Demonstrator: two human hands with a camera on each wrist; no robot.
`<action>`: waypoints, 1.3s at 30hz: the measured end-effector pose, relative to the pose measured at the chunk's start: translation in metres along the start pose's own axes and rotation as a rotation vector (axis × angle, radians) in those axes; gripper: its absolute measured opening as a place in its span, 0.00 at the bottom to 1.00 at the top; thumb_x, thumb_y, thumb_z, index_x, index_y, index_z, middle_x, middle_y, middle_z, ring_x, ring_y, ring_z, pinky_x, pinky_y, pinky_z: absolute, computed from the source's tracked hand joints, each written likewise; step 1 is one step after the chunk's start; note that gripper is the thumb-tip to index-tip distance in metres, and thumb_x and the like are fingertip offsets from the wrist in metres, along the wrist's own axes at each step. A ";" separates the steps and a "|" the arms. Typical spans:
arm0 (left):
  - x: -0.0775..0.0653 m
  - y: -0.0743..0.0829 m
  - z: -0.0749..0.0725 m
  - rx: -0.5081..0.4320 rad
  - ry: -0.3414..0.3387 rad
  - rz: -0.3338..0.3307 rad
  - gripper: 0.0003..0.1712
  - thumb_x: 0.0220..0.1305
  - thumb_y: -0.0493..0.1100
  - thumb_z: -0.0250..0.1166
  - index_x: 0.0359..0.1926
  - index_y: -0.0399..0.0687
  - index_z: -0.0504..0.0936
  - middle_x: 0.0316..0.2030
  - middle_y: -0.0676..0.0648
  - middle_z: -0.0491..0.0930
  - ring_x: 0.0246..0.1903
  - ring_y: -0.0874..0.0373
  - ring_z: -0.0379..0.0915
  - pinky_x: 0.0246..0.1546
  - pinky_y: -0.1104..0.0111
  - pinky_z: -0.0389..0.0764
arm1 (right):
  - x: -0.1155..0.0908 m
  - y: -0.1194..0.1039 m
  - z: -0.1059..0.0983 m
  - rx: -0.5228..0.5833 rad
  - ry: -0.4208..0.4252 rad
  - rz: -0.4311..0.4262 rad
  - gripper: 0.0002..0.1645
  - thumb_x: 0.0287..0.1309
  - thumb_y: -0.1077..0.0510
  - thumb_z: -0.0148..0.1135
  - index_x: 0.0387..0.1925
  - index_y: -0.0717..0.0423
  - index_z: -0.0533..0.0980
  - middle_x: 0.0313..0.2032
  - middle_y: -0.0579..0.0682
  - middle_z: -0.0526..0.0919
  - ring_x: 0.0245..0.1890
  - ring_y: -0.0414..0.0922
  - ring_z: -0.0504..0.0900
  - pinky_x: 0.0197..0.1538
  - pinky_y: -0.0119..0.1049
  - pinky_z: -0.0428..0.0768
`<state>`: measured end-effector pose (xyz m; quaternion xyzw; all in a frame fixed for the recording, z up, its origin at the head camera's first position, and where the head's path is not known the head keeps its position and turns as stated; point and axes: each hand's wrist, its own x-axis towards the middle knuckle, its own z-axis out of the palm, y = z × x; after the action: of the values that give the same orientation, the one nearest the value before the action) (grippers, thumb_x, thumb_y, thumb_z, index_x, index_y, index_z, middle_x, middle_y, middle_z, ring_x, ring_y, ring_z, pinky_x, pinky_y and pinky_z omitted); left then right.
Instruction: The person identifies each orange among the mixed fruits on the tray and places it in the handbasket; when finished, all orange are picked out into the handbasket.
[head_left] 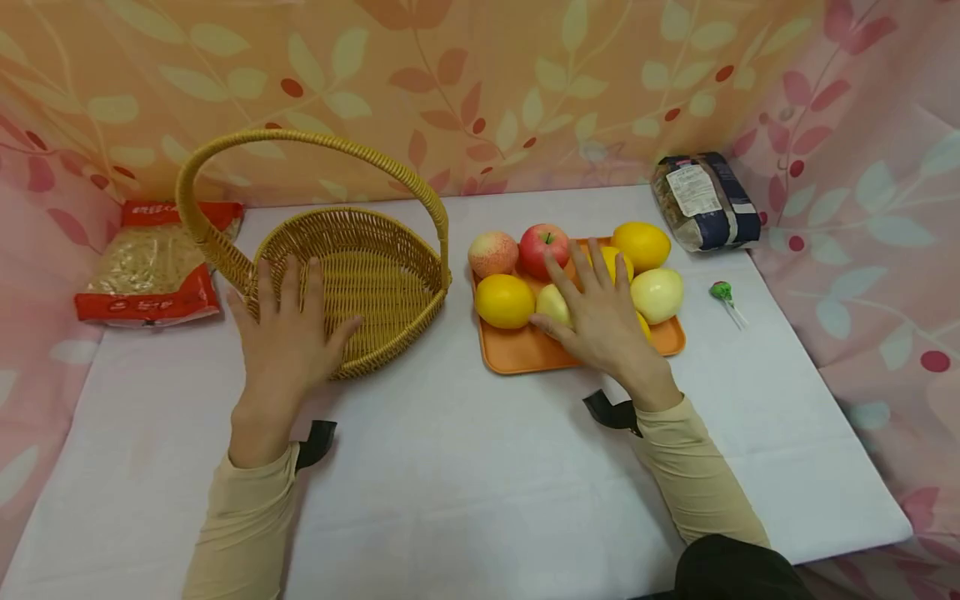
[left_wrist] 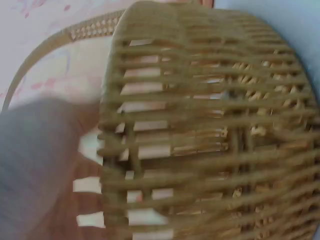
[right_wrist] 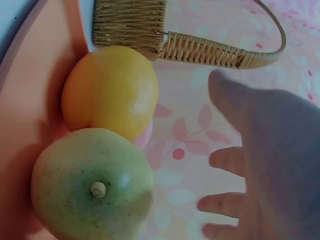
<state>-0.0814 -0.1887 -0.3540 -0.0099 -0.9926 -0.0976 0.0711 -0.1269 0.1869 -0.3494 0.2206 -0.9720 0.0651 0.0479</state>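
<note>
Left of centre in the frame, a wicker basket (head_left: pixel 408 329) stands on the white tabletop (head_left: pixel 450 467); the left grip (head_left: pixel 287 354) is spread over its lower-left edge, contact unclear. Right of centre, the right grip (head_left: pixel 603 325) is spread above an orange tray (head_left: pixel 517 352) of fruit, a red apple (head_left: pixel 542 247) near the tray's top edge.
</note>
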 end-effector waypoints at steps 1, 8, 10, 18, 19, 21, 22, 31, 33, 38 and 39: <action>0.001 -0.002 -0.002 -0.015 0.042 -0.019 0.46 0.68 0.61 0.53 0.77 0.44 0.48 0.76 0.33 0.46 0.76 0.34 0.31 0.69 0.32 0.33 | 0.000 0.000 -0.002 0.008 0.000 0.004 0.48 0.62 0.32 0.53 0.76 0.48 0.53 0.74 0.63 0.54 0.76 0.63 0.48 0.74 0.64 0.44; -0.002 -0.026 -0.012 -0.213 0.419 -0.196 0.23 0.65 0.39 0.57 0.56 0.26 0.74 0.50 0.24 0.73 0.50 0.28 0.67 0.47 0.38 0.66 | -0.002 0.007 -0.010 0.052 0.025 0.063 0.39 0.62 0.42 0.60 0.69 0.53 0.65 0.64 0.63 0.70 0.64 0.63 0.68 0.66 0.60 0.65; -0.004 -0.034 -0.014 -0.254 0.459 -0.254 0.20 0.65 0.38 0.55 0.49 0.23 0.76 0.43 0.26 0.74 0.45 0.30 0.67 0.41 0.40 0.66 | -0.003 0.012 -0.014 0.054 0.042 0.098 0.36 0.62 0.45 0.60 0.68 0.54 0.66 0.62 0.63 0.72 0.62 0.63 0.70 0.63 0.60 0.67; -0.002 -0.060 -0.017 -0.357 0.169 -0.409 0.26 0.66 0.47 0.51 0.49 0.26 0.76 0.41 0.30 0.76 0.41 0.35 0.69 0.35 0.55 0.65 | -0.014 0.035 -0.027 0.036 0.013 0.196 0.31 0.62 0.49 0.58 0.64 0.58 0.70 0.57 0.65 0.76 0.52 0.63 0.75 0.52 0.59 0.73; -0.001 -0.062 -0.016 -0.366 0.124 -0.414 0.27 0.67 0.48 0.51 0.50 0.26 0.76 0.42 0.30 0.76 0.41 0.36 0.69 0.33 0.57 0.67 | -0.017 0.037 -0.026 0.032 0.000 0.200 0.31 0.63 0.49 0.57 0.64 0.59 0.70 0.56 0.65 0.76 0.51 0.63 0.76 0.51 0.60 0.73; 0.000 -0.066 -0.014 -0.376 0.081 -0.409 0.27 0.67 0.49 0.50 0.50 0.26 0.76 0.41 0.29 0.78 0.39 0.37 0.71 0.29 0.61 0.68 | -0.023 0.041 -0.024 0.025 -0.034 0.208 0.31 0.63 0.49 0.57 0.63 0.59 0.70 0.56 0.66 0.75 0.50 0.64 0.76 0.49 0.60 0.74; 0.000 -0.068 -0.013 -0.379 0.075 -0.405 0.27 0.67 0.48 0.50 0.49 0.26 0.77 0.41 0.29 0.78 0.38 0.37 0.71 0.28 0.63 0.68 | -0.026 0.042 -0.022 0.024 -0.051 0.214 0.31 0.62 0.48 0.57 0.63 0.59 0.71 0.55 0.67 0.75 0.49 0.65 0.76 0.49 0.61 0.74; 0.001 -0.076 -0.007 -0.373 0.136 -0.371 0.20 0.65 0.41 0.52 0.45 0.25 0.80 0.35 0.29 0.79 0.33 0.40 0.72 0.22 0.72 0.65 | -0.047 0.048 0.002 -0.001 -0.066 0.201 0.37 0.58 0.40 0.62 0.63 0.56 0.71 0.50 0.64 0.76 0.41 0.63 0.78 0.41 0.58 0.76; 0.001 -0.077 -0.007 -0.373 0.138 -0.368 0.20 0.65 0.41 0.52 0.44 0.26 0.80 0.35 0.29 0.79 0.33 0.40 0.72 0.21 0.74 0.64 | -0.050 0.048 0.005 0.000 -0.063 0.208 0.39 0.57 0.40 0.62 0.65 0.54 0.69 0.50 0.63 0.76 0.42 0.63 0.79 0.40 0.59 0.77; 0.001 -0.076 -0.006 -0.375 0.147 -0.356 0.20 0.65 0.40 0.52 0.43 0.26 0.80 0.34 0.30 0.79 0.32 0.40 0.72 0.21 0.73 0.65 | -0.055 0.049 0.007 0.030 -0.099 0.258 0.42 0.58 0.39 0.60 0.69 0.53 0.64 0.53 0.65 0.73 0.46 0.64 0.77 0.39 0.63 0.78; 0.001 -0.075 -0.006 -0.376 0.152 -0.352 0.19 0.65 0.40 0.52 0.43 0.25 0.80 0.34 0.29 0.79 0.32 0.40 0.72 0.21 0.72 0.65 | -0.055 0.049 0.008 0.035 -0.099 0.266 0.41 0.59 0.39 0.60 0.69 0.53 0.64 0.53 0.65 0.73 0.46 0.64 0.77 0.38 0.64 0.78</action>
<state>-0.0838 -0.2638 -0.3631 0.1571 -0.9353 -0.2917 0.1244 -0.0992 0.2527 -0.3688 0.0936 -0.9926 0.0768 -0.0128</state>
